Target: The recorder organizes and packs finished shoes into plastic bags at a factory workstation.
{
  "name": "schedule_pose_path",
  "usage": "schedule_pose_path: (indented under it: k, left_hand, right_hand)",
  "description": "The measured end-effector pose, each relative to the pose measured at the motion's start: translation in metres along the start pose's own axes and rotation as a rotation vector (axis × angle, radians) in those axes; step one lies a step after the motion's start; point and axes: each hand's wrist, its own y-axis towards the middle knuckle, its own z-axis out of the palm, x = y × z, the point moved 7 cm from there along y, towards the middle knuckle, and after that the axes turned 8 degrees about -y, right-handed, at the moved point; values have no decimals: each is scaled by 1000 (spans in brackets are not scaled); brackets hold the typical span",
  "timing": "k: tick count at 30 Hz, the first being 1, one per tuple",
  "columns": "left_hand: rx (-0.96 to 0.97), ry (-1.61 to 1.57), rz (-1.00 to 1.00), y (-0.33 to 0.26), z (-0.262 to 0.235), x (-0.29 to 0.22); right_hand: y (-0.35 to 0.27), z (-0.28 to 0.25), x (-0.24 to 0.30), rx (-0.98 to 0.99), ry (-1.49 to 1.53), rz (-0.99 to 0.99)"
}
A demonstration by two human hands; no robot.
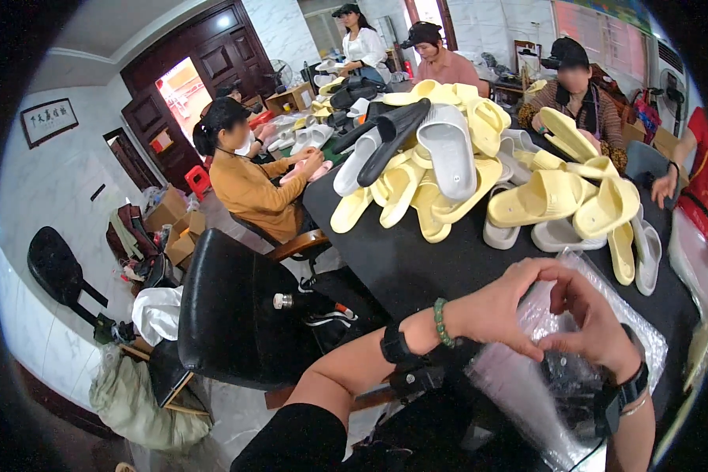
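Note:
Over the near edge of the black table, my left hand (492, 311) and my right hand (598, 326) meet at the fingertips and thumbs, curved into a heart-like ring. Both are open, with thumb and fingers apart and nothing between them. Below them lie clear plastic bags (645, 338), partly hidden by my hands. Just beyond, a heap of slide sandals covers the table, with a yellow slide (539, 198), a grey slide (447, 149) and a black slide (393, 141) among them. My hands are apart from the sandals.
A black chair (228, 307) stands left of the table (393, 271). A person in an orange top (248, 189) handles pink footwear at the left side. Other people sit or stand around the far side. At the right, a person in red (700, 173) reaches an arm down.

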Motion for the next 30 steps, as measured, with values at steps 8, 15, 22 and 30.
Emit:
schedule_pose_path:
  k: [8, 15, 22, 30]
  left_hand:
    - [-24, 15, 17, -8, 7, 29]
    - [-153, -31, -99, -22, 27, 66]
    - [-211, -177, -153, -27, 30, 79]
    - [-248, -542, -233, -33, 32, 80]
  right_hand:
    - [-27, -27, -39, -9, -133, 148]
    - [-69, -54, -22, -73, -406, 181]
    - [-99, -64, -33, -147, -510, 135]
    - [-102, -58, -27, -161, -560, 98]
